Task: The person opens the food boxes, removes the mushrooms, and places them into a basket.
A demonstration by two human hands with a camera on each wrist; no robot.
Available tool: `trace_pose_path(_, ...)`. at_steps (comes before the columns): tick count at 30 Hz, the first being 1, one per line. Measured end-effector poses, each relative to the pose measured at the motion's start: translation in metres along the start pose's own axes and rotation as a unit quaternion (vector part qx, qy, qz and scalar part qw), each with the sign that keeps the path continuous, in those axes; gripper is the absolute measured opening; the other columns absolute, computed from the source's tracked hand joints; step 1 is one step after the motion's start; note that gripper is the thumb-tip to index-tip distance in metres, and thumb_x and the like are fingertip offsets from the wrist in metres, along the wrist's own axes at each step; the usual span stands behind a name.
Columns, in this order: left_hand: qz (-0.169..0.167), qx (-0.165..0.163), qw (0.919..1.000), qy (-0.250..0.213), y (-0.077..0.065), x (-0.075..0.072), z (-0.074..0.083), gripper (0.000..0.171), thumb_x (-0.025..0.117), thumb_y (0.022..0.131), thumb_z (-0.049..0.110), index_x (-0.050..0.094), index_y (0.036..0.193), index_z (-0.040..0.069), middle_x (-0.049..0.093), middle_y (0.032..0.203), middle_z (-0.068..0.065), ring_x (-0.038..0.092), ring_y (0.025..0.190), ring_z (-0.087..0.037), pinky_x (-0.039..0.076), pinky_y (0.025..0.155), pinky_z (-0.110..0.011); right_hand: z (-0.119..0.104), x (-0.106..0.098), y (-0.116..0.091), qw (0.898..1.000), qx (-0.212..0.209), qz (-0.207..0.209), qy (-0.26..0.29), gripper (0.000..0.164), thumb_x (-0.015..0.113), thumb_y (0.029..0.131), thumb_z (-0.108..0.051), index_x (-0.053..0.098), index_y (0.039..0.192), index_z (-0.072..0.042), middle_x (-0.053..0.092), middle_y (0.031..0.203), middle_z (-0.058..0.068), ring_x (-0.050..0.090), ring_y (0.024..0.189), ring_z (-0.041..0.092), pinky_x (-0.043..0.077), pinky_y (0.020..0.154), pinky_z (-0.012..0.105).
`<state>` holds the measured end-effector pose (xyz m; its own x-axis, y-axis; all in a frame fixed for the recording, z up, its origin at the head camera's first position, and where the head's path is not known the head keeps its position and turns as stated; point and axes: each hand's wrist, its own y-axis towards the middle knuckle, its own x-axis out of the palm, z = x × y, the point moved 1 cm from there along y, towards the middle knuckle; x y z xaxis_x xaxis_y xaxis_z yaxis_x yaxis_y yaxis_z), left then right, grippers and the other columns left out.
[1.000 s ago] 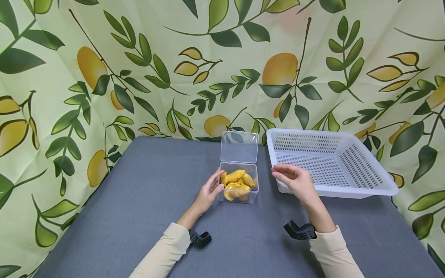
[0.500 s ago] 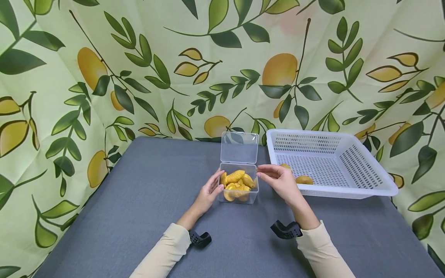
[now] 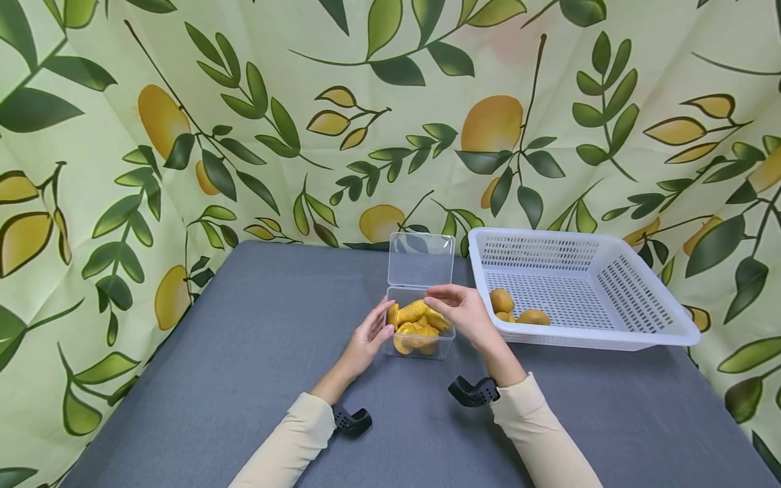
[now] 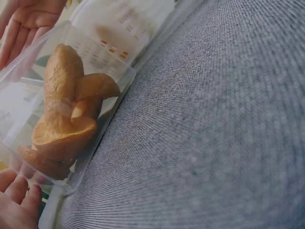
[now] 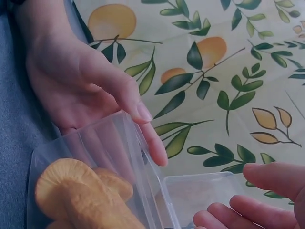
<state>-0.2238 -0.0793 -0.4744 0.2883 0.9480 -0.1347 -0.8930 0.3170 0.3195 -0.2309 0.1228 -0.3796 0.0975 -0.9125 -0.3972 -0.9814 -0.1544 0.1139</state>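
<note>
A clear plastic box (image 3: 449,347) stands upright on the grey table with its hinged lid (image 3: 421,259) raised behind it. Several yellow-brown mushrooms (image 4: 64,90) lie in the box, caps and stems showing through the walls. My left hand (image 3: 364,339) touches the box's left side, fingers laid along the wall and thumb at the front corner (image 5: 90,81). Over the right part of the box hovers my right hand (image 3: 462,312), fingers relaxed and nothing seen in them. It hides part of the right rim. Whether its fingertips touch a mushroom cannot be told.
A white perforated basket (image 3: 610,335) stands close to the right of the box. Several rounded brown-yellow pieces (image 3: 533,317) lie in its near left corner, their kind unclear. A leaf-and-fruit patterned cloth (image 3: 244,135) hangs behind the table (image 3: 274,325).
My right hand has moved left from the basket's near rim to over the box. The brown-yellow pieces in the basket have come into sight. My left hand has stayed in place.
</note>
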Motion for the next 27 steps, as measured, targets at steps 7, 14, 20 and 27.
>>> trace_pose_path(7, 0.002, -0.004, 0.9999, 0.01, -0.001, 0.0, -0.001, 0.046, 0.046, 0.094, 0.003, 0.035, 0.139, 0.0, 0.021, 0.154, -0.021, 0.024, 0.142, -0.032, 0.022, 0.117, -0.039, 0.001, 0.006, 0.003, 1.0, 0.008, -0.012, -0.015, 0.034, 0.063, 0.087, -0.02, 0.063, 0.113, 0.002, 0.068, 0.111, 0.02, 0.066, 0.102, 0.028, 0.057, 0.083, 0.028)
trace_pose_path(14, -0.005, -0.007, 0.9999, 0.01, -0.004, 0.0, 0.021, 0.047, 0.045, 0.094, 0.003, 0.033, 0.138, -0.006, 0.019, 0.152, -0.027, 0.024, 0.14, -0.038, 0.022, 0.116, -0.043, 0.004, 0.013, 0.008, 0.995, 0.038, -0.007, -0.091, 0.034, 0.061, 0.088, -0.026, 0.065, 0.111, -0.001, 0.068, 0.111, 0.018, 0.065, 0.104, 0.03, 0.057, 0.084, 0.036)
trace_pose_path(20, -0.008, -0.013, 0.9997, 0.019, -0.006, 0.0, 0.034, 0.047, 0.046, 0.094, 0.003, 0.033, 0.138, -0.008, 0.02, 0.152, -0.027, 0.024, 0.141, -0.038, 0.022, 0.116, -0.044, 0.006, 0.018, 0.012, 0.99, 0.054, -0.013, -0.129, 0.035, 0.058, 0.089, -0.024, 0.064, 0.112, 0.002, 0.067, 0.112, 0.02, 0.064, 0.103, 0.031, 0.057, 0.083, 0.038)
trace_pose_path(27, -0.006, 0.01, 0.9999, 0.006, -0.005, 0.0, 0.027, 0.046, 0.045, 0.093, 0.0, 0.033, 0.137, -0.009, 0.019, 0.151, -0.029, 0.021, 0.14, -0.04, 0.02, 0.115, -0.047, 0.005, 0.022, 0.018, 0.986, 0.101, -0.047, -0.128, 0.036, 0.051, 0.093, -0.023, 0.06, 0.116, 0.003, 0.063, 0.118, 0.019, 0.06, 0.098, 0.024, 0.054, 0.076, 0.028)
